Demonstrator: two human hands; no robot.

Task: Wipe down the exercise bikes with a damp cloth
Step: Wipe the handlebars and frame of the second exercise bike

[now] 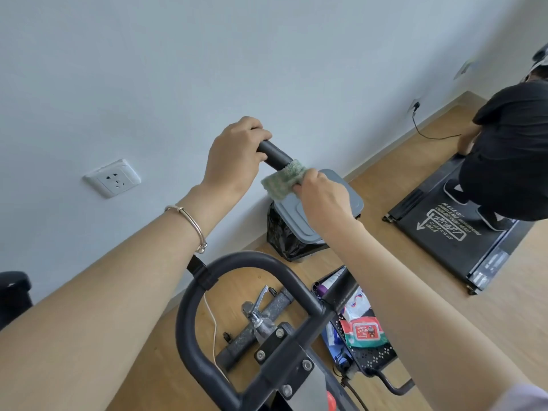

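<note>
Pale wooden flooring (519, 307) and a light blue-grey wall (207, 54) are shown as the setting. Nearest the camera, a black tubular handlebar loop (189, 315) of an exercise bike is seen, fixed by a bolted black bracket (284, 360). Below it, a speckled grey base bar (255, 324) is laid on the floor. To the right of the loop, a black perforated metal basket (373, 355) is set on the floor, and a red-and-green pack of wipes (366, 330) is held in it. Both bare forearms are extended over the loop, and a slim silver bangle (189, 225) is worn on the left wrist. Further out, a black padded handle bar (274, 157) is raised before the wall. Its upper end is clasped by the curled fingers of the left hand (234, 155). A green terry cloth (283, 180) is wrapped over the bar just below that hand and is pinched against it by the right hand (320, 197). Behind the hands, a grey lidded bin (293, 221) lined with a black bag is placed against the wall, and a white wall socket (112, 178) is mounted to the left. Farthest off, a flat black treadmill (450, 247) is laid on the floor, and a person in black clothing (510, 143) is crouched upon it.
</note>
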